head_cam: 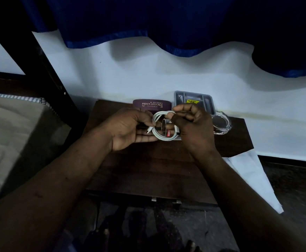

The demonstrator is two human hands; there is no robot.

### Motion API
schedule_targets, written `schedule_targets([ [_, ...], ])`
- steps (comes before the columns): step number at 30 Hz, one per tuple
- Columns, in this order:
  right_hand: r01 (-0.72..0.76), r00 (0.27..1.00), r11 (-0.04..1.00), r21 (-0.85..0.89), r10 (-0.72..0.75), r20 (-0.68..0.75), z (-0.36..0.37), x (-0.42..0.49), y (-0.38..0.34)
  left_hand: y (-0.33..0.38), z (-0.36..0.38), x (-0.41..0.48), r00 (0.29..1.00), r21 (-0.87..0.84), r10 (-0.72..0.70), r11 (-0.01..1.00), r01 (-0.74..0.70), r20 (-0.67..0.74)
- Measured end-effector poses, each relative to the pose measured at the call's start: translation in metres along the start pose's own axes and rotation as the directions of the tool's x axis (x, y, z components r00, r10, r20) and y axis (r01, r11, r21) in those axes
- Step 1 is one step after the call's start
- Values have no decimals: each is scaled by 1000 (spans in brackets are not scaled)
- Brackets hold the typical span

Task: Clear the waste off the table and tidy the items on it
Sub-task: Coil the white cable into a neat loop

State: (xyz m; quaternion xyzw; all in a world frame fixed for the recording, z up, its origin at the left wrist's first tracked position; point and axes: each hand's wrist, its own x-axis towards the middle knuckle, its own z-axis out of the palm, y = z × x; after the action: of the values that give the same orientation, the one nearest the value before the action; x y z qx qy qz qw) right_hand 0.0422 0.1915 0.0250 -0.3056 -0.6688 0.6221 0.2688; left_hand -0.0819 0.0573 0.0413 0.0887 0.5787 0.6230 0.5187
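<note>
Spectacle case (pixel 152 105) at table's (pixel 148 171) back edge, tray (pixel 207 104) right of it, glass dish (pixel 222 124) farther right

Both forearms converge toward 12 o'clock. The left hand (pixel 130 128), palm up, holds the cable coil (pixel 164 139); the right hand (pixel 192 124) pinches its 12 o'clock edge.

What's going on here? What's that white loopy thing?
A person holds a white cable, wound into loops, over a small wooden table. The left hand grips the coil and the right hand pinches its top. A maroon glasses case, a grey tray and a glass dish sit behind.
</note>
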Motion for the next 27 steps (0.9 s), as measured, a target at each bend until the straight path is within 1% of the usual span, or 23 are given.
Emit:
schedule_targets([
  [1,8,1000,1000,-10,-8,-9,1,0,0,0,-1,0,1000,16,-1,1000,1,24],
  [3,9,1000,1000,-13,-10,-30,4,0,-1,-1,-2,-1,997,85,46,995,-51,61],
  [5,20,999,999,-25,-21,-44,8,-1,-3,-2,-1,-2,988,195,149,969,-154,42],
  [7,49,997,997,-52,-52,-52,11,-1,-4,-2,-2,-2,966,315,259,916,-247,4],
  [9,68,996,994,-82,-72,-47,12,-1,-3,-3,-4,-2,942,350,334,884,-309,-12],
  [12,103,994,972,-212,-109,-15,12,2,-3,-2,-13,1,889,396,455,827,-399,-55],
  [14,90,996,967,-239,-90,11,13,3,-2,-2,-17,2,863,432,502,792,-432,-58],
  [16,63,997,971,-232,-53,49,14,4,-2,-3,-22,4,864,435,500,792,-427,-63],
  [19,86,994,960,-265,-65,89,19,4,1,-3,-31,5,888,367,445,850,-378,-114],
  [21,96,993,945,-314,-72,90,21,3,3,-2,-41,9,889,317,413,885,-341,-198],
  [23,100,993,930,-355,-73,90,24,3,4,-2,-54,13,875,236,366,924,-301,-318],
  [25,108,992,922,-372,-78,97,28,3,5,-5,-69,20,856,117,284,959,-259,-432],
  [27,137,988,905,-404,-96,119,32,3,4,-12,-83,30,840,35,199,977,-210,-505],
])
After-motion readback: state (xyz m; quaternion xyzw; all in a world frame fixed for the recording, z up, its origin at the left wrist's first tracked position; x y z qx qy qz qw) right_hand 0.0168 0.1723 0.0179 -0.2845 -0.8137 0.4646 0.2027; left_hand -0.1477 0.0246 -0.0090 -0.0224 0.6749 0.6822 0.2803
